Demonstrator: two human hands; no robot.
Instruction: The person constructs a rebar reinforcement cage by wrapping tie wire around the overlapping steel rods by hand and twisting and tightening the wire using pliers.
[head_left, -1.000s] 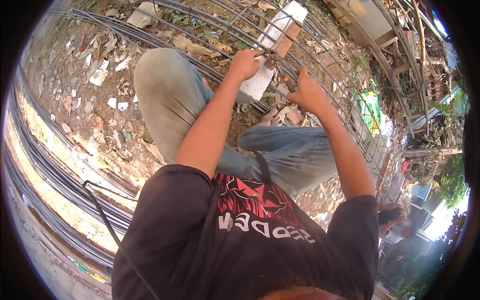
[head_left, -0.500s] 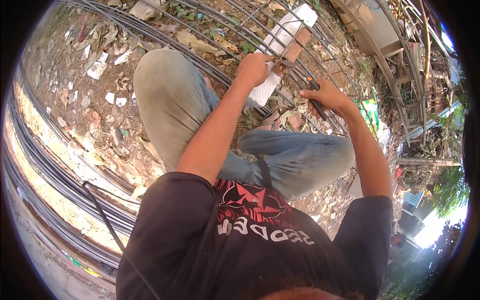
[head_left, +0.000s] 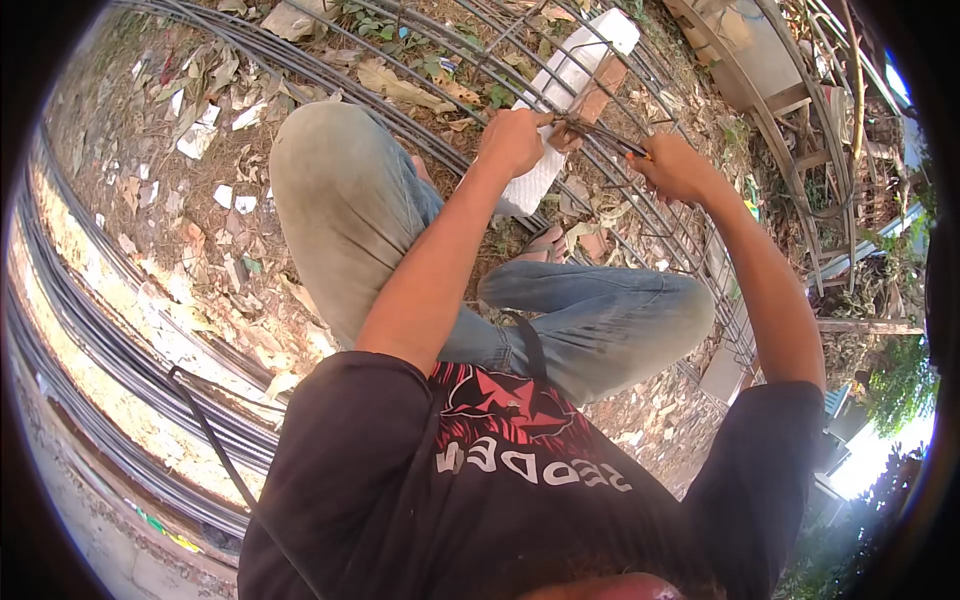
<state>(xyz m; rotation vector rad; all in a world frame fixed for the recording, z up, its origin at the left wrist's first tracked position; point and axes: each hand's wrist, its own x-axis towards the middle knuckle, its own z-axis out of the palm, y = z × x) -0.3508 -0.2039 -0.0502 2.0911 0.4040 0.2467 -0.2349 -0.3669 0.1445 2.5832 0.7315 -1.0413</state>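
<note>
My right hand [head_left: 672, 168] is wrapped around the handles of pincers [head_left: 607, 137], which show orange at the grip. The dark jaws of the tool meet the steel bars of a rebar cage [head_left: 480, 58]. My left hand [head_left: 513, 143] is closed in a pinch at the same crossing of bars, just left of the jaws. What its fingertips hold is too small to make out. Under the bars there lie a reddish-brown brick piece [head_left: 603, 88] and a long white block [head_left: 580, 60], partly hidden by the steel.
My bent knees [head_left: 335, 150] flank the work, and a sandalled foot [head_left: 545, 243] rests near the cage. Bundles of long steel rods [head_left: 120, 345] run along the left. Curved wooden boards [head_left: 790, 100] stand at the upper right. Dry leaves and paper scraps litter the ground.
My right hand has moved up and slightly right and closed around the pincers, whose handles were spread apart before. My left hand remains at about the same spot.
</note>
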